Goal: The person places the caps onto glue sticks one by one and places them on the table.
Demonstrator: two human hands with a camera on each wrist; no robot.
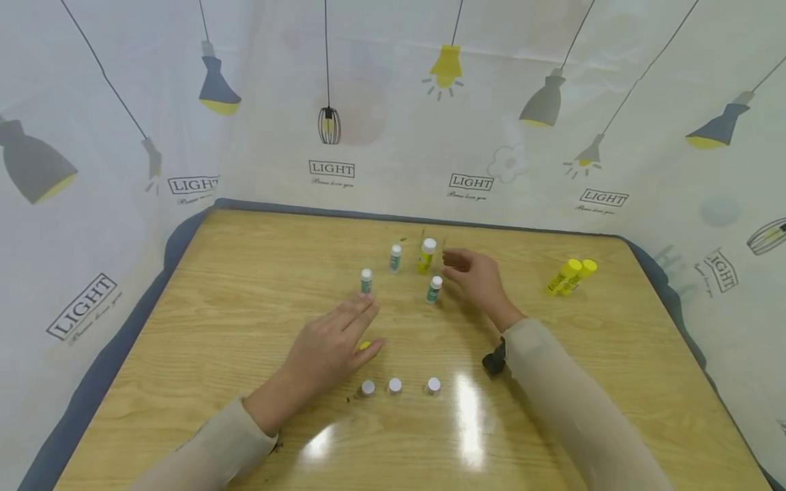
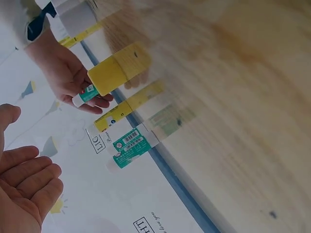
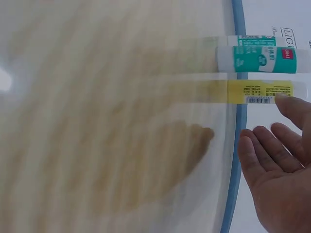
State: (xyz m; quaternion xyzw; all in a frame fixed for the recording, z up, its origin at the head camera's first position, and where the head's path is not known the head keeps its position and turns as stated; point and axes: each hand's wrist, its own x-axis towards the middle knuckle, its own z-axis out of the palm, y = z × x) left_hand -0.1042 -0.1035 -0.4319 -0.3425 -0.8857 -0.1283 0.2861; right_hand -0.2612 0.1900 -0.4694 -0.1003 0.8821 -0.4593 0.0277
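Observation:
My left hand point(image 1: 328, 344) hovers with loosely extended fingers over the table, its fingertips overlapping the lower part of a green-and-white glue stick point(image 1: 366, 278) in the head view. Beneath its thumb a yellow object point(image 1: 365, 346) is partly hidden. My right hand point(image 1: 479, 276) holds nothing, with fingers relaxed, just right of a yellow glue stick point(image 1: 425, 260) with a white cap. Two more green-and-white glue sticks stand nearby, one in front point(image 1: 433, 291) and one to the left point(image 1: 396, 260). In the right wrist view the thumb overlaps the yellow glue stick point(image 3: 260, 91).
Three white-topped pieces line up near the front: a left one point(image 1: 367, 388), a middle one point(image 1: 395, 386) and a right one point(image 1: 433, 385). Two yellow-capped sticks point(image 1: 561, 279) stand at the right. A patterned curtain point(image 1: 393, 177) surrounds the wooden table point(image 1: 245, 286).

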